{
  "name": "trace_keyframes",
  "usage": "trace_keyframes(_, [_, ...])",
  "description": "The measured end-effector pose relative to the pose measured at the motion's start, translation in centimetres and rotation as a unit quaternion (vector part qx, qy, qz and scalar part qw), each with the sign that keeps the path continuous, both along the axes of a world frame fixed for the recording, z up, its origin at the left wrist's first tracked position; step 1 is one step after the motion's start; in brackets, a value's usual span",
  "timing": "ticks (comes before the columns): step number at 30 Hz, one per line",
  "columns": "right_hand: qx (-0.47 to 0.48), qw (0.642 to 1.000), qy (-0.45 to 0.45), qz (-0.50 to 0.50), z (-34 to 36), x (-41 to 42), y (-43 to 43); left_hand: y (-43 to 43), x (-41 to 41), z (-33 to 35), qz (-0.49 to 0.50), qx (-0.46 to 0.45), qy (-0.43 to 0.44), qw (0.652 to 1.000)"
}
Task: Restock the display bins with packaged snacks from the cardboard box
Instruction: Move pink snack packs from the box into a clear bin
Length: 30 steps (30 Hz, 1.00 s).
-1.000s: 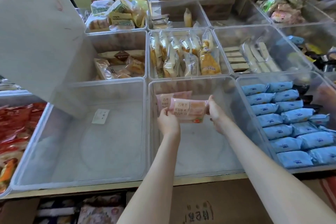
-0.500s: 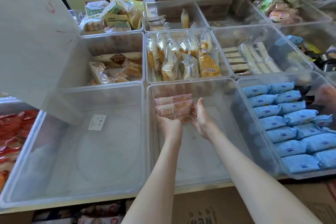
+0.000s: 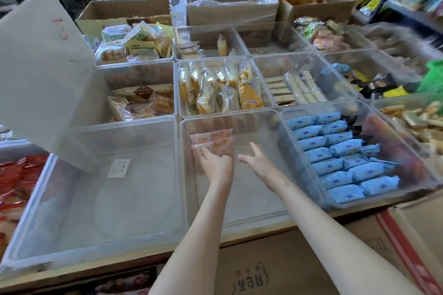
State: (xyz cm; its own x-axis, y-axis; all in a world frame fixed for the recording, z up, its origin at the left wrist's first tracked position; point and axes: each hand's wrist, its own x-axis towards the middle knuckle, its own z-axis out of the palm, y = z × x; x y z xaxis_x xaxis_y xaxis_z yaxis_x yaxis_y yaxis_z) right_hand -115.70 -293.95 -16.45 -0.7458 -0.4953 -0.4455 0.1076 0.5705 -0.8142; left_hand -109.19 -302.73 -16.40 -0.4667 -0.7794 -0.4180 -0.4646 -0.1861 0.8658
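Two pink snack packets (image 3: 212, 139) lie stacked at the far left corner of the clear middle front bin (image 3: 247, 201). My left hand (image 3: 217, 166) reaches into that bin, its fingertips resting on the near edge of the lower packet, fingers loose. To the right of the packets hovers my right hand (image 3: 255, 159), fingers spread, holding nothing and apart from them. The cardboard box (image 3: 275, 268) with printed characters sits below the bins' front edge, under my arms.
Left of it is a clear bin (image 3: 100, 213) holding only a paper slip (image 3: 119, 167), its lid (image 3: 43, 67) raised. A bin of blue packets (image 3: 340, 158) is on the right. Bread packets (image 3: 220, 88) fill the bin behind. Red packets (image 3: 16, 175) lie far left.
Both hands carried a pink packet down onto the first one in the bin's far left corner. My right hand let go and drew away to the right.
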Motion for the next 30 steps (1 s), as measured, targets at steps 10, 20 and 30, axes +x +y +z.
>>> trace_keyframes(10, [0.01, 0.973, 0.231, 0.025, 16.0, 0.6, 19.4, 18.6, 3.1, 13.0, -0.323, -0.256, -0.024, 0.911])
trace_keyframes(20, [0.08, 0.955, 0.286, -0.017, 18.1, 4.3, 49.9, 47.8, 5.0, 15.3, -0.408, -0.413, 0.041, 0.813])
trace_keyframes(30, [0.245, 0.945, 0.214, 0.034, 9.0, 0.5, 62.5, 59.6, 0.4, 6.0, -0.482, -0.476, -0.128, 0.725])
